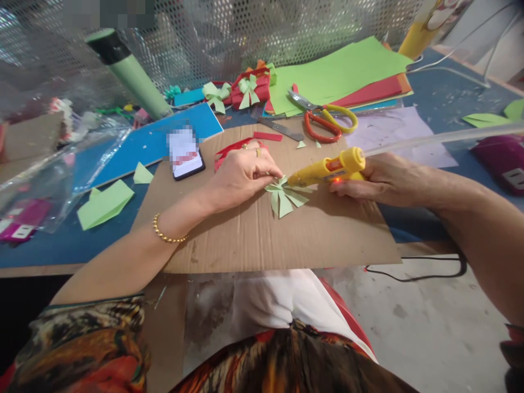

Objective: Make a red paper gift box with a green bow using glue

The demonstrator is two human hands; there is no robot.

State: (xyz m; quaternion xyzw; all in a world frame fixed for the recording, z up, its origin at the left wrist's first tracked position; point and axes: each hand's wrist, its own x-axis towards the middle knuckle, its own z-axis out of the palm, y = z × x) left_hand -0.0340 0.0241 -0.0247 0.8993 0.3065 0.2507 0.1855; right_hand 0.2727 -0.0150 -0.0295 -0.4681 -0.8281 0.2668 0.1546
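Note:
My right hand is wrapped round a yellow hot glue gun with a small red light lit on its side. A long clear glue stick runs out of the gun's back end. The nozzle points left, at the middle of a pale green paper bow on the cardboard sheet. My left hand pinches the bow's upper left part between thumb and fingertips. A red folded paper piece lies partly hidden behind my left hand.
Scissors with red and yellow handles and a metal ruler lie behind the hands. A phone rests at the cardboard's left. Green paper sheets, finished bows and a green bottle stand farther back.

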